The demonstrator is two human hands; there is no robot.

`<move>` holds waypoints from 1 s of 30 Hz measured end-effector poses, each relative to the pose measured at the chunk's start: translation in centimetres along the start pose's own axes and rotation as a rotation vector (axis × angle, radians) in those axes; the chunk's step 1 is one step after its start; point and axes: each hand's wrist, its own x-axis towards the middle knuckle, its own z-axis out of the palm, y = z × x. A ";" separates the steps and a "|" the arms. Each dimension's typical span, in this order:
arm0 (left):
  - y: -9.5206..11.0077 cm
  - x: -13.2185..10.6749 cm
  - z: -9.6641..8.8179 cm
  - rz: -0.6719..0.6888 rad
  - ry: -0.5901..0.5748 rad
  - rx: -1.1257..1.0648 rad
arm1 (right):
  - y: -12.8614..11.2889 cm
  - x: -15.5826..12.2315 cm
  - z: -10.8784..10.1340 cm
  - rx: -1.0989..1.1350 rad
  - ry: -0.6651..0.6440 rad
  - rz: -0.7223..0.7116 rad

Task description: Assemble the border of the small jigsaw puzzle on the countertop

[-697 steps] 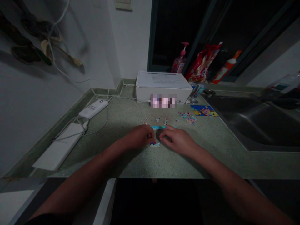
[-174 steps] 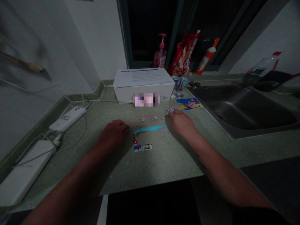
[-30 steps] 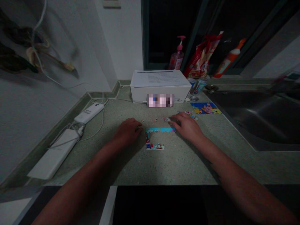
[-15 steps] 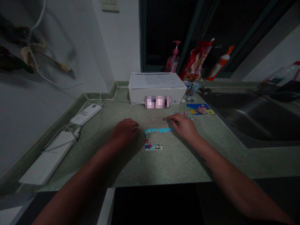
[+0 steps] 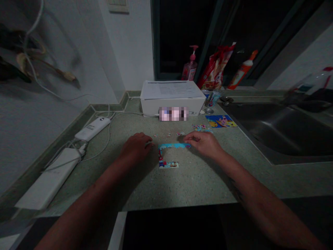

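A partly built jigsaw border (image 5: 168, 154) lies on the speckled green countertop (image 5: 187, 187), with a blue top strip, a narrow left strip and a short bottom strip. My right hand (image 5: 204, 143) sits at the strip's right end, its fingertips touching or just above it. My left hand (image 5: 136, 146) rests just left of the top-left corner, fingers curled. Several loose puzzle pieces (image 5: 169, 134) lie above the strip, and a heap of them (image 5: 201, 127) sits nearer the colourful picture card (image 5: 221, 121). Neither hand shows a held piece clearly.
A white box (image 5: 171, 89) topped with papers stands behind the pieces. Two white power banks (image 5: 48, 178) and cables lie along the left wall. A steel sink (image 5: 275, 135) lies to the right. A pink pump bottle (image 5: 190, 69) and a red bag (image 5: 213, 69) stand behind.
My right hand has moved from the pieces near the card down to the strip's right end. My left hand has barely shifted. The view has drifted slightly.
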 end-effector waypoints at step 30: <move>-0.2 0.0 0.0 0.036 -0.059 0.053 | 0.2 0.2 0.5 -0.293 -0.033 0.044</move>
